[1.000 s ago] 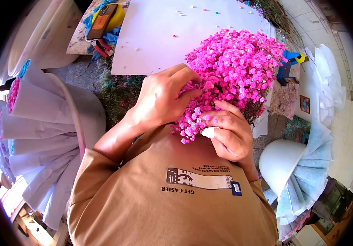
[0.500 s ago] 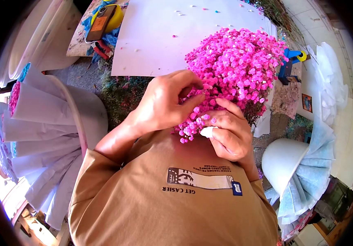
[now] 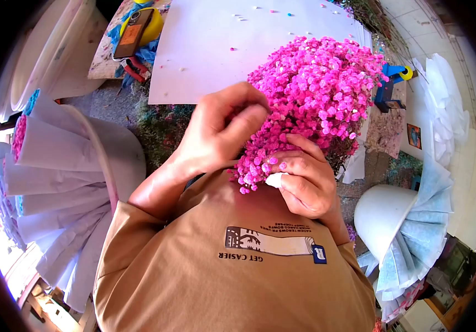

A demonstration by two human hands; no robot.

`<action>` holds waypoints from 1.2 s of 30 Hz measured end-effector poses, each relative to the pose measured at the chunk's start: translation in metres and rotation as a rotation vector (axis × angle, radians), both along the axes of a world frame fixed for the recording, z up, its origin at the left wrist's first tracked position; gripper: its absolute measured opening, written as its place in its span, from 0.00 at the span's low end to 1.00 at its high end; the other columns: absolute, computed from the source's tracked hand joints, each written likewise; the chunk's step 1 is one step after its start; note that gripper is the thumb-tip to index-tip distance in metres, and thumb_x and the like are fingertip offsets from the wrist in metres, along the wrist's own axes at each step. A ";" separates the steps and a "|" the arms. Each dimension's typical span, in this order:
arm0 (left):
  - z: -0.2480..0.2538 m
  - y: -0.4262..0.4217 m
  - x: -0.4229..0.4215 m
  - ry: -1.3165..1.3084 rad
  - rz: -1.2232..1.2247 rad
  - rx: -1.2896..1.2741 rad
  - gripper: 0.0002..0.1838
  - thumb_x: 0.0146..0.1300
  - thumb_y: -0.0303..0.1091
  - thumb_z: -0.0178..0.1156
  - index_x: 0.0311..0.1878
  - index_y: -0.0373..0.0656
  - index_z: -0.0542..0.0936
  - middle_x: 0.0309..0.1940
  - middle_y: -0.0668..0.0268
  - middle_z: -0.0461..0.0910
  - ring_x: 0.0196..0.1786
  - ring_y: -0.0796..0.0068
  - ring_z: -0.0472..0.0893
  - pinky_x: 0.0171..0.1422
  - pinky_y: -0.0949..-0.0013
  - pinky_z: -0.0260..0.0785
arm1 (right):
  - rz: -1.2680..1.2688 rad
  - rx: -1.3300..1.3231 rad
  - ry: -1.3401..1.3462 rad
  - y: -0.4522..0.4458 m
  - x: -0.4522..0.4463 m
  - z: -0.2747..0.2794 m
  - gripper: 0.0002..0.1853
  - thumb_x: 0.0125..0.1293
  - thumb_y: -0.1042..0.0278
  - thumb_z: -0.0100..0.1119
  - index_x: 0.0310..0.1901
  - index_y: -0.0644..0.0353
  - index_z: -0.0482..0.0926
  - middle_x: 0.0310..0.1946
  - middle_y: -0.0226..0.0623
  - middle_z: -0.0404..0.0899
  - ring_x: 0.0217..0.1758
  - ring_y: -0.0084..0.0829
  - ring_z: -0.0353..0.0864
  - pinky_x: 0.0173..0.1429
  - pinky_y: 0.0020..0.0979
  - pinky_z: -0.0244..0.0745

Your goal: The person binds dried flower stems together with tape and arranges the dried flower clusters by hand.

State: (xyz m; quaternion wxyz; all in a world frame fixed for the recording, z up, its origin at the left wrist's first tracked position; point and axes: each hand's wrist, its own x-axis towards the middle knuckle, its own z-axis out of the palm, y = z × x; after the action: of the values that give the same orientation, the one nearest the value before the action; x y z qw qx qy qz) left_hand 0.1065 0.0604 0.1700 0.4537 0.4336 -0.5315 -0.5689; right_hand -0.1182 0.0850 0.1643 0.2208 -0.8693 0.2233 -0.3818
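Note:
A large bunch of small pink flowers (image 3: pixel 321 83), like baby's breath, leans over the white board in front of my chest. My right hand (image 3: pixel 304 180) is closed around its lower part, its stems mostly hidden. A small white scrap (image 3: pixel 275 180), perhaps tissue, shows at the fingers of that hand. At the bunch's left edge, my left hand (image 3: pixel 221 127) has its thumb and fingers drawn together in a pinch. Whatever lies between those fingertips is hidden. Lower sprigs (image 3: pixel 252 171) hang between the two hands.
Coloured beads dot the white board (image 3: pixel 199 50). A phone (image 3: pixel 134 33) and red-handled pliers (image 3: pixel 135 69) lie at its left. A blue tape dispenser (image 3: pixel 390 88) stands at the right. Buckets with paper-wrapped bunches flank me, a grey one (image 3: pixel 122 155) and a white one (image 3: pixel 379 216).
My left hand has drawn slightly up and to the left, its thumb lifting off the lower sprigs and closing toward the fingers. My right hand keeps its hold with little shift.

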 end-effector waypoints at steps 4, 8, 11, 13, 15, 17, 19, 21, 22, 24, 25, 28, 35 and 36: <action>0.000 -0.004 -0.019 -0.471 0.052 -0.405 0.10 0.62 0.26 0.69 0.46 0.37 0.83 0.34 0.62 0.82 0.33 0.71 0.84 0.38 0.69 0.76 | 0.000 -0.008 0.015 0.000 0.000 0.002 0.11 0.53 0.83 0.67 0.39 0.60 0.82 0.37 0.36 0.83 0.41 0.35 0.87 0.68 0.52 0.77; -0.011 -0.009 -0.025 -0.659 0.135 -0.564 0.08 0.60 0.29 0.70 0.41 0.41 0.83 0.34 0.60 0.81 0.32 0.55 0.84 0.36 0.57 0.77 | 0.010 -0.004 0.038 0.000 -0.002 0.004 0.11 0.53 0.82 0.67 0.39 0.61 0.82 0.37 0.37 0.83 0.42 0.35 0.87 0.68 0.52 0.77; -0.015 -0.011 -0.023 -0.675 0.162 -0.557 0.06 0.61 0.29 0.68 0.39 0.41 0.82 0.35 0.59 0.80 0.34 0.52 0.84 0.36 0.54 0.76 | 0.008 -0.002 0.039 -0.001 -0.004 0.002 0.10 0.54 0.82 0.67 0.38 0.61 0.82 0.37 0.37 0.83 0.41 0.35 0.87 0.67 0.52 0.77; -0.018 -0.011 -0.021 -0.646 0.171 -0.543 0.04 0.62 0.28 0.67 0.39 0.41 0.82 0.35 0.57 0.80 0.34 0.51 0.83 0.36 0.54 0.75 | 0.002 0.002 0.034 -0.001 -0.003 0.001 0.10 0.54 0.82 0.67 0.38 0.61 0.82 0.37 0.37 0.83 0.41 0.35 0.87 0.67 0.52 0.77; -0.020 -0.010 -0.018 -0.404 0.186 -0.493 0.05 0.65 0.28 0.66 0.39 0.40 0.80 0.30 0.61 0.77 0.30 0.62 0.81 0.34 0.61 0.71 | 0.002 -0.005 0.014 -0.002 -0.002 0.000 0.11 0.53 0.83 0.67 0.38 0.61 0.82 0.37 0.37 0.84 0.41 0.35 0.88 0.67 0.52 0.78; -0.011 -0.003 -0.005 -0.074 0.104 -0.178 0.09 0.74 0.33 0.63 0.39 0.39 0.78 0.27 0.70 0.72 0.29 0.77 0.72 0.35 0.70 0.65 | -0.004 -0.005 0.012 -0.005 -0.001 0.000 0.11 0.53 0.83 0.67 0.38 0.61 0.82 0.37 0.37 0.84 0.41 0.35 0.88 0.67 0.52 0.78; -0.002 -0.006 0.011 0.358 -0.160 0.011 0.16 0.82 0.40 0.54 0.40 0.38 0.78 0.30 0.75 0.71 0.32 0.86 0.64 0.38 0.77 0.59 | -0.011 -0.001 0.011 -0.005 0.000 0.000 0.11 0.53 0.83 0.67 0.38 0.61 0.82 0.38 0.37 0.84 0.41 0.35 0.88 0.67 0.52 0.78; 0.007 0.001 0.015 0.289 -0.201 0.057 0.14 0.79 0.37 0.52 0.43 0.35 0.78 0.32 0.71 0.71 0.32 0.84 0.65 0.35 0.77 0.54 | -0.005 0.000 0.012 -0.006 0.001 0.001 0.11 0.53 0.84 0.66 0.38 0.60 0.82 0.38 0.37 0.85 0.41 0.35 0.88 0.66 0.51 0.77; 0.008 0.004 0.014 0.186 -0.230 0.012 0.11 0.77 0.33 0.54 0.44 0.33 0.79 0.32 0.71 0.72 0.32 0.82 0.66 0.35 0.75 0.55 | -0.001 0.001 0.013 -0.006 0.002 0.002 0.11 0.53 0.84 0.66 0.38 0.60 0.82 0.38 0.37 0.85 0.41 0.35 0.88 0.66 0.51 0.77; 0.010 0.006 0.015 -0.018 -0.302 -0.035 0.08 0.67 0.20 0.60 0.47 0.31 0.82 0.35 0.69 0.75 0.35 0.77 0.72 0.37 0.72 0.62 | 0.003 0.045 0.031 -0.004 0.001 0.003 0.13 0.49 0.88 0.67 0.34 0.61 0.78 0.39 0.39 0.86 0.44 0.42 0.90 0.66 0.57 0.77; 0.013 0.005 0.017 -0.018 -0.300 -0.034 0.08 0.67 0.20 0.60 0.47 0.31 0.82 0.35 0.69 0.75 0.35 0.77 0.72 0.37 0.72 0.62 | 0.004 0.046 0.032 -0.004 0.002 0.002 0.13 0.49 0.88 0.67 0.34 0.61 0.78 0.39 0.39 0.86 0.44 0.42 0.90 0.66 0.57 0.77; 0.009 0.006 0.012 -0.126 -0.336 -0.193 0.05 0.61 0.21 0.67 0.40 0.33 0.84 0.29 0.65 0.72 0.30 0.74 0.71 0.34 0.68 0.62 | -0.014 0.032 0.031 -0.002 0.002 -0.001 0.13 0.49 0.88 0.68 0.35 0.62 0.78 0.38 0.40 0.86 0.44 0.42 0.89 0.65 0.57 0.77; -0.014 -0.002 0.013 0.327 -0.120 -0.032 0.04 0.75 0.29 0.58 0.42 0.40 0.79 0.31 0.74 0.73 0.31 0.85 0.69 0.33 0.76 0.61 | -0.029 0.070 0.032 -0.002 0.000 0.000 0.12 0.46 0.89 0.64 0.33 0.63 0.77 0.37 0.41 0.85 0.43 0.41 0.89 0.66 0.58 0.77; -0.018 -0.015 0.022 0.452 -0.161 0.077 0.08 0.75 0.32 0.57 0.41 0.38 0.79 0.30 0.73 0.72 0.29 0.85 0.66 0.32 0.75 0.59 | 0.002 0.034 0.029 -0.004 0.002 0.002 0.12 0.46 0.89 0.63 0.32 0.64 0.76 0.37 0.40 0.85 0.43 0.41 0.89 0.67 0.58 0.77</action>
State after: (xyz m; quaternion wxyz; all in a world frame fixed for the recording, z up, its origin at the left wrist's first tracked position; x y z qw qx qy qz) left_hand 0.1287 0.0452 0.1522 0.4976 0.2686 -0.4271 -0.7056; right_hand -0.1160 0.0814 0.1665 0.2325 -0.8710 0.2321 -0.3652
